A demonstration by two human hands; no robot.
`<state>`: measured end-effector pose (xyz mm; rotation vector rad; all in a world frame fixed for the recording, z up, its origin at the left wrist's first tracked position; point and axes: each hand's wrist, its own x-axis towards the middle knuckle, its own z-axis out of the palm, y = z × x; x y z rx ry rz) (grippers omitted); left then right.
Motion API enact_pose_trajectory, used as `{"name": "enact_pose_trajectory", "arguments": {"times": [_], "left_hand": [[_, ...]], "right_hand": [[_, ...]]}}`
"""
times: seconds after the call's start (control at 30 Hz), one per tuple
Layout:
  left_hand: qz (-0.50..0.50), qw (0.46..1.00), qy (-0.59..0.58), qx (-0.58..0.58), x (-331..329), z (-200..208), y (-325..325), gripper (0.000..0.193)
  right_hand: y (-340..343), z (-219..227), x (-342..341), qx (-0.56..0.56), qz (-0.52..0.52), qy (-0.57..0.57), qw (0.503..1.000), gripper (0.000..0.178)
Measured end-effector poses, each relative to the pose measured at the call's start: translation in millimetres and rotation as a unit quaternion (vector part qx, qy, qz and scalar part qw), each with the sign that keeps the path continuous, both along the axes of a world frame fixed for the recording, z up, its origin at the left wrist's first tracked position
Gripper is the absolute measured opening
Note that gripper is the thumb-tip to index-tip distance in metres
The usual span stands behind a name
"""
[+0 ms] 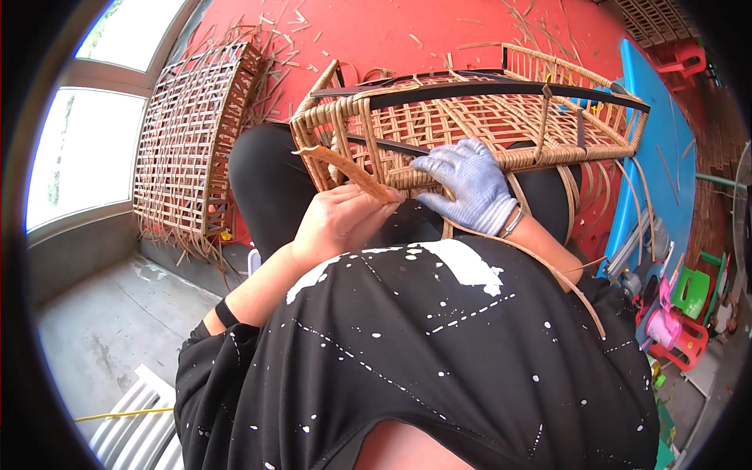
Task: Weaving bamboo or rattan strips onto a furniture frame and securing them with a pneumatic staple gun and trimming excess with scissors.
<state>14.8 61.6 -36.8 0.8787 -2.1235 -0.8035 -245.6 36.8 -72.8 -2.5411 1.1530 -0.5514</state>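
Across my lap lies a partly woven rattan frame (318, 119), long and open, with dark metal bars (462, 92) and a loose lattice inside. My left hand (345, 219), bare, is closed on a flat brown rattan strip (345, 166) near the frame's near left corner; its free end slants up to the left. My right hand (470, 184), in a pale grey-blue glove, is curled over the wrapped near rail, thumb below and fingers on top. A long loose strand (560, 276) trails past my right forearm. What lies under the gloved fingers is hidden.
A second woven panel (188, 133) with ragged ends leans at the left by the window. Cut strips litter the red floor (376, 27). On the right are a blue board (666, 149), tools, and red and green stools (691, 291). A white slatted object (141, 427) sits lower left.
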Motion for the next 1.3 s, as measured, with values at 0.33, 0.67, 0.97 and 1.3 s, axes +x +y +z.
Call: {"name": "enact_pose_trajectory", "arguments": {"times": [0.33, 0.67, 0.97, 1.3], "left_hand": [[-0.058, 0.995, 0.022, 0.072, 0.5, 34.5, -20.2, 0.010], [0.004, 0.999, 0.010, 0.051, -6.5, 44.4, -41.4, 0.013], [0.115, 0.993, -0.008, -0.031, 4.5, 52.9, -100.7, 0.018], [0.076, 0.898, -0.032, 0.432, 0.9, 45.8, -140.0, 0.029]], "right_hand": [[4.4, 12.5, 2.1, 0.021, 0.016, -0.013, 1.000, 0.038], [2.1, 15.9, -0.1, 0.058, 0.068, -0.028, 0.996, 0.036], [-4.7, 11.9, 2.2, 0.082, 0.086, 0.007, 0.993, 0.035], [-3.4, 12.8, 1.2, 0.106, 0.085, 0.024, 0.991, 0.034]]}}
